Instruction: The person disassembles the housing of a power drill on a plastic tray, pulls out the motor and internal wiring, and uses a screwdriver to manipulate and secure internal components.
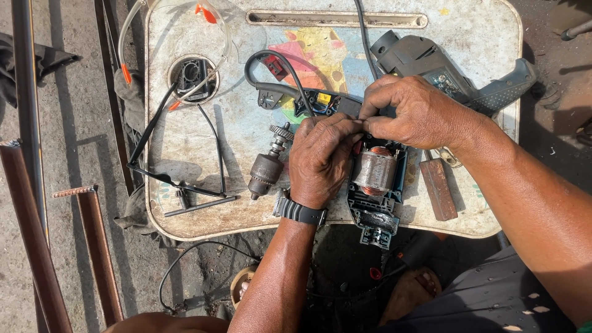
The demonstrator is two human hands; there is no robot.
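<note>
An opened power drill housing (373, 209) lies on a worn white tray table (185, 142), its copper-wound stator (374, 169) exposed. My left hand (320, 157), with a black wristwatch, rests on the left side of the housing, fingers curled at the top of the stator. My right hand (416, 114) comes from the right and pinches something small at the same spot, where the two hands' fingertips meet. What they pinch is hidden. The drill's chuck with armature gear (268, 166) lies just left of my left hand.
The other drill shell half (450, 71) lies at the back right. A black cable with switch block (290, 92) runs across the middle. A wooden-handled tool (439, 188), clear safety glasses (185, 68), a chuck key (197, 203) and rusty bars (92, 246) on the ground are nearby.
</note>
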